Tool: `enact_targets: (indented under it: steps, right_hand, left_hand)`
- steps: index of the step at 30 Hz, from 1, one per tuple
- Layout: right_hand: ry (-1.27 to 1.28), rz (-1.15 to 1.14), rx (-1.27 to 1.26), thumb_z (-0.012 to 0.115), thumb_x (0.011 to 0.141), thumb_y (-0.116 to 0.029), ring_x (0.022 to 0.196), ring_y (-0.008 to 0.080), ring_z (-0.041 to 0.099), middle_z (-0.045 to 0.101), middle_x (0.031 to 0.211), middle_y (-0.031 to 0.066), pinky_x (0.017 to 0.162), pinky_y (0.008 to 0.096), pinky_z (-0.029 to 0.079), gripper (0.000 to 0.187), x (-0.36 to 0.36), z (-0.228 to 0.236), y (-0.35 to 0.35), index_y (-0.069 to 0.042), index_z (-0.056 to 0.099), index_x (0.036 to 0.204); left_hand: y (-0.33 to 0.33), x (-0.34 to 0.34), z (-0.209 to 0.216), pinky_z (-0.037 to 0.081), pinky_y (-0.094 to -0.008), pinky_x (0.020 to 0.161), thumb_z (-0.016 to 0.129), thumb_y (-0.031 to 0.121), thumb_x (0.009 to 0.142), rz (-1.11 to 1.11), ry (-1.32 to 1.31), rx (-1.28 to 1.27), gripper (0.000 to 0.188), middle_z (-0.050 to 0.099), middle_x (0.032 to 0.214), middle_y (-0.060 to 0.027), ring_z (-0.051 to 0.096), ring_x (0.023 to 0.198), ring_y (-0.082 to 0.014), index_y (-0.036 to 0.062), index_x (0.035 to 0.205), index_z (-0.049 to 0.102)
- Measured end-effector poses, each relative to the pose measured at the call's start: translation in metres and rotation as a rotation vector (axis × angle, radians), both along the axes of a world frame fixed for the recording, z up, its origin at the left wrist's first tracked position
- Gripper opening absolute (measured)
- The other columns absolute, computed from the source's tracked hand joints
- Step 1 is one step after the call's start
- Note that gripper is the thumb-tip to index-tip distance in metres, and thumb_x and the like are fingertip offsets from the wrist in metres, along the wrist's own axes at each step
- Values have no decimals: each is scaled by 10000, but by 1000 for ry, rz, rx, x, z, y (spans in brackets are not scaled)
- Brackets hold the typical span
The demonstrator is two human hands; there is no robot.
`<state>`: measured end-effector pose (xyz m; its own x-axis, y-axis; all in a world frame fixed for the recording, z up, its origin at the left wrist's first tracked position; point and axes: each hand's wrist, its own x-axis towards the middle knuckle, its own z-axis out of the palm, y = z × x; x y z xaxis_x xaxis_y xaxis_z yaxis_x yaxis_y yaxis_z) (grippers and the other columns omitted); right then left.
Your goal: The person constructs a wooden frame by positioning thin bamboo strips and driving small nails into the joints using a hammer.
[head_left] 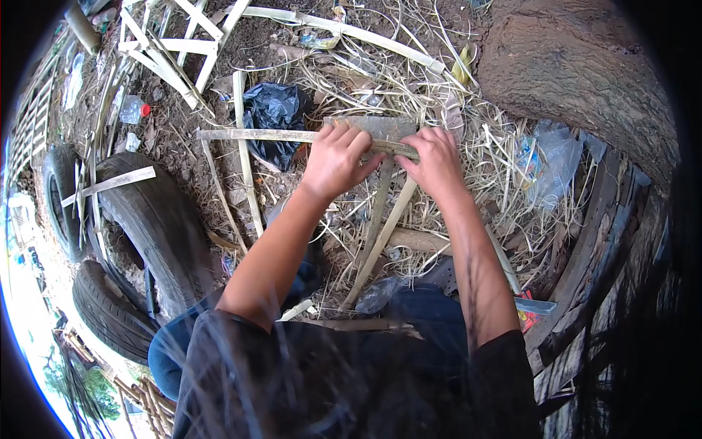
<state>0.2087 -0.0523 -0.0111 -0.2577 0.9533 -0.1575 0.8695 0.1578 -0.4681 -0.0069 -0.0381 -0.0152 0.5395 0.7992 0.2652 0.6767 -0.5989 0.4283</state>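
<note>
Left hand (pixel 338 157) curls its fingers closed over a pale strip (pixel 285 135); right hand (pixel 433 159) seemingly pinches its end, positioning it by the grey board (pixel 391 128); next calls for steady pressure

An outdoor work spot: bare soil (pixel 178 155) strewn with pale shavings (pixel 504 164), a thick tree trunk (pixel 567 62) far right, worn tyres (pixel 157 219) left, a plastic bottle (pixel 131 110) far left.
</note>
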Motion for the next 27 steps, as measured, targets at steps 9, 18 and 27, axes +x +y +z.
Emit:
enact_targets:
  steps: [9,18,27]
  right_hand:
    - [14,33,117,721,843,-283,1040,265,540,608,991,71,995,403,395,292,12,-5,-12,-80,664,1046]
    - [67,94,293,735,824,-295,1073,268,518,573,1015,49,990,422,397,300,20,-15,-16,-103,643,1036]
    - [43,115,348,738,814,-299,1018,267,520,562,974,53,963,424,408,302,20,-18,-17,-103,626,1014]
  left_hand:
    - [-113,24,-27,515,-374,637,665,331,920,473,-295,-935,340,673,715,-133,669,695,-209,-3,972,699]
    - [-112,11,-43,483,-295,596,599,293,986,250,-385,-1206,330,627,707,-25,551,679,-83,-15,924,701]
    - [-117,10,-41,519,-259,637,581,296,998,260,-450,-1331,315,694,794,-11,605,712,-73,20,958,727]
